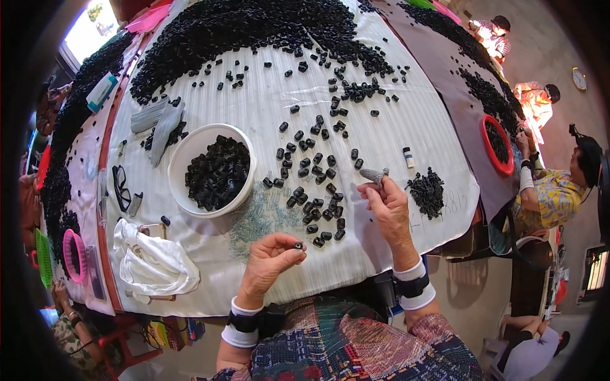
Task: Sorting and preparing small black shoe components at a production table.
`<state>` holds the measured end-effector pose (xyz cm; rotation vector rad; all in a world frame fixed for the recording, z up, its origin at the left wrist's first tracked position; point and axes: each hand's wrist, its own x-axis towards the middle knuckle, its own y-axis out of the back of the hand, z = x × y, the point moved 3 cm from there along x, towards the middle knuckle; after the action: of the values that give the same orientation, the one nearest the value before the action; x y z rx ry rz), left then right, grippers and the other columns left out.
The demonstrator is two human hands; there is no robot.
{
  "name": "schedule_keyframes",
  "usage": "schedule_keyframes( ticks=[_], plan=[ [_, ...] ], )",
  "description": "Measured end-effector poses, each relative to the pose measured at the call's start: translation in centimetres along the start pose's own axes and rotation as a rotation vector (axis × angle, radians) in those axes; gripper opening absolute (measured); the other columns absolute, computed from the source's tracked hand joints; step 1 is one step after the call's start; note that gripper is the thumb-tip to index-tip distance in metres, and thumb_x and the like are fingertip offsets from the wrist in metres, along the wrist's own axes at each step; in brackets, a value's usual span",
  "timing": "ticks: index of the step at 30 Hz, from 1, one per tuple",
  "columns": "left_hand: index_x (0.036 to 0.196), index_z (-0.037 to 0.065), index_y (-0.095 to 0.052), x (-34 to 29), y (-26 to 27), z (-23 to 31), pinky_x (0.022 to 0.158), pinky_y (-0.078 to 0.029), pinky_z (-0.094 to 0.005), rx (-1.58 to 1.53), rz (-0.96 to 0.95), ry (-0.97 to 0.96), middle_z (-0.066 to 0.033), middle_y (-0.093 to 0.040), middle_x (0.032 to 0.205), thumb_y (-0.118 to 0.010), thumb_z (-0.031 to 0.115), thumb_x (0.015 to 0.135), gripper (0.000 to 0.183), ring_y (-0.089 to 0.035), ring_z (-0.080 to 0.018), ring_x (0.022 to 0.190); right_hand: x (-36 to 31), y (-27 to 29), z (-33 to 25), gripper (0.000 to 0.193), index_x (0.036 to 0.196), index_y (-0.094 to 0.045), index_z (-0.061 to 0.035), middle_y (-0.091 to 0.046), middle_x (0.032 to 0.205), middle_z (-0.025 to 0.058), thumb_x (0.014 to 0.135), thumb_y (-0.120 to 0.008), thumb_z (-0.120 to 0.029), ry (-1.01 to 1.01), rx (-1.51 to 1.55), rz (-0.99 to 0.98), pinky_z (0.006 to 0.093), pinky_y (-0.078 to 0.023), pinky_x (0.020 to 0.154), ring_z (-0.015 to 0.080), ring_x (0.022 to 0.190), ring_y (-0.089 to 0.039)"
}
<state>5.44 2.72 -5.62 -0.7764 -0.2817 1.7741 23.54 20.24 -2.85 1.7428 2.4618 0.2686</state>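
Pinched between the thumb and finger of my left hand [270,261] is a small black cylindrical piece [298,246] with a pale ring at its end. My right hand [389,208] is raised to the right of it, fingers curled together; whether something tiny is in them I cannot make out. A grey cloth wrap [373,173] covers one of its fingertips. Between and beyond my hands, loose black cylindrical pieces [316,170] lie scattered on the white cloth [267,95]. To the right of my right hand is a pile of small black parts [426,192].
A white bowl [246,189] of black pieces stands left, beside glasses [121,188] and bundled white fabric [155,261]. A small vial [408,157] stands right. A large black heap [241,32] covers the far table. A co-worker [559,168] sits right by a red basket [487,147].
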Motion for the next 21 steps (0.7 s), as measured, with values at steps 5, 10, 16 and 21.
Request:
schedule_keyframes(
  ticks=[5, 10, 16, 21],
  plan=[
    [0.096, 0.000, -0.061, 0.1, -0.1, 0.1, 0.071, -0.054, -0.0234, -0.024, 0.004, -0.004, -0.0088, -0.066, 0.090, -0.064, -0.002, 0.081, 0.015, -0.064, -0.0127, 0.078, -0.8, -2.0, -0.3, 0.018, 0.103, -0.057, 0.0006, -0.067, 0.084, 0.0092, 0.086, -0.053, -0.001, 0.100, -0.084, -0.063, 0.0236, -0.048, 0.060, 0.0105, 0.070, -0.062],
    [0.096, 0.000, -0.061, 0.0, 0.4, -0.1, 0.070, -0.054, -0.0229, 0.045, 0.024, -0.025, -0.0082, -0.066, 0.089, -0.065, -0.002, 0.081, 0.016, -0.064, -0.0128, 0.077, -1.7, -3.8, -1.6, 0.008, 0.080, -0.049, -0.0007, -0.053, 0.069, 0.0213, 0.081, -0.057, -0.003, 0.407, -0.482, -0.187, 0.0394, -0.043, 0.055, 0.0338, 0.062, -0.055],
    [0.094, 0.001, -0.060, -0.1, 0.1, -0.1, 0.072, -0.056, -0.0267, 0.017, -0.004, -0.017, -0.0095, -0.066, 0.088, -0.062, -0.003, 0.080, 0.014, -0.065, -0.0151, 0.078, 0.7, -3.5, -2.2, 0.008, 0.087, -0.054, -0.0010, -0.057, 0.072, 0.0173, 0.081, -0.058, -0.006, 0.374, -0.358, -0.126, 0.0377, -0.045, 0.054, 0.0311, 0.065, -0.057],
    [0.094, 0.001, -0.061, 0.0, 0.4, -0.5, 0.072, -0.056, -0.0262, 0.001, -0.038, -0.026, -0.0090, -0.066, 0.089, -0.063, -0.003, 0.080, 0.015, -0.065, -0.0147, 0.079, 5.2, -5.3, -3.2, 0.018, 0.099, -0.053, 0.0005, -0.063, 0.082, 0.0149, 0.081, -0.052, -0.001, 0.364, -0.273, -0.126, 0.0318, -0.049, 0.055, 0.0228, 0.065, -0.061]
  ],
)
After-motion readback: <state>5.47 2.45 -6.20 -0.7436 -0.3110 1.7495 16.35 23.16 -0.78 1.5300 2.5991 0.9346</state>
